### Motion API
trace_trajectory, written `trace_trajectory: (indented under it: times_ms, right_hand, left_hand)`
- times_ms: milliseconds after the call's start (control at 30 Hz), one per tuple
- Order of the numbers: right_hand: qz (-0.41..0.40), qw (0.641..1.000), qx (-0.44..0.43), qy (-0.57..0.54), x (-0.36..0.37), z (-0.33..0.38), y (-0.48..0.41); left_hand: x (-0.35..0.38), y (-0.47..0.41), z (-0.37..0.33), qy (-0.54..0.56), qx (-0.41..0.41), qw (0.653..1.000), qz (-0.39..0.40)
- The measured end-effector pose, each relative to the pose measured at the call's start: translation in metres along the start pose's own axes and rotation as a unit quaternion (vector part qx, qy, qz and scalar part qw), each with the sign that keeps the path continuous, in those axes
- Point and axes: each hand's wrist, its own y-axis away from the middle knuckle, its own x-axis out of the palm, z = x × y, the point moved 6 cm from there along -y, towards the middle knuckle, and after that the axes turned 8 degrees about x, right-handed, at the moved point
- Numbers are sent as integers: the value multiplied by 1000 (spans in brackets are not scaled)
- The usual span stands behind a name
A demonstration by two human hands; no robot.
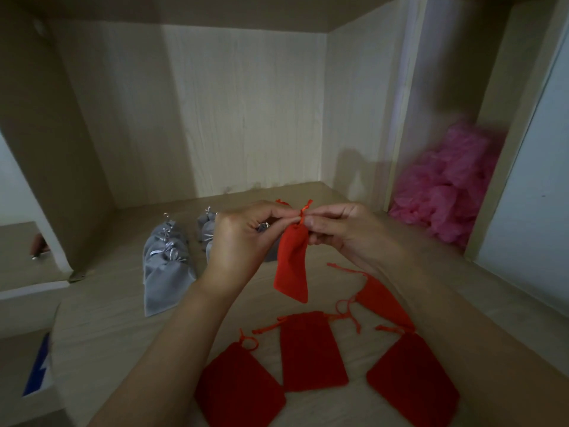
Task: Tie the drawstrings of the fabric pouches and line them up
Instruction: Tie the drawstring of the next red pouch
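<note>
Hands meet over the wooden shelf [101, 318], seen by me through the head camera. The left hand [243, 238] and the right hand [341, 232], fingertips nearly touching, each pinch the red drawstring [303, 214] at the gathered neck of the held red pouch [292, 266]. It hangs below the fingers, lifted off the shelf. I cannot tell whether a knot has formed.

Nearer the person than the hands, three pouches lie flat side by side. The left red pouch [240, 392] is beside the left forearm, the middle red pouch [311, 352] is between the forearms, and the right red pouch [412, 380] is against the right forearm. A fourth red pouch [381, 298] lies just under the right wrist, its strings loose.

Left of the left hand, tied grey pouches [166, 266] overlap in a row. More grey pouches [207, 229] sit partly hidden behind that hand. Well right of the right hand, in the next compartment, is a heap of pink plastic [452, 186].
</note>
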Motion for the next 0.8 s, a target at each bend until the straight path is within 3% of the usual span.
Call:
trace_trajectory:
  times_ms: [533, 800]
  right_hand:
    - [1, 999, 35, -11, -2, -6, -2]
    - [-49, 996, 0, 77, 0, 2, -2]
  left_hand:
    - [2, -2, -6, -9, 43, 998, 39]
    - [5, 0, -4, -45, 61, 997, 35]
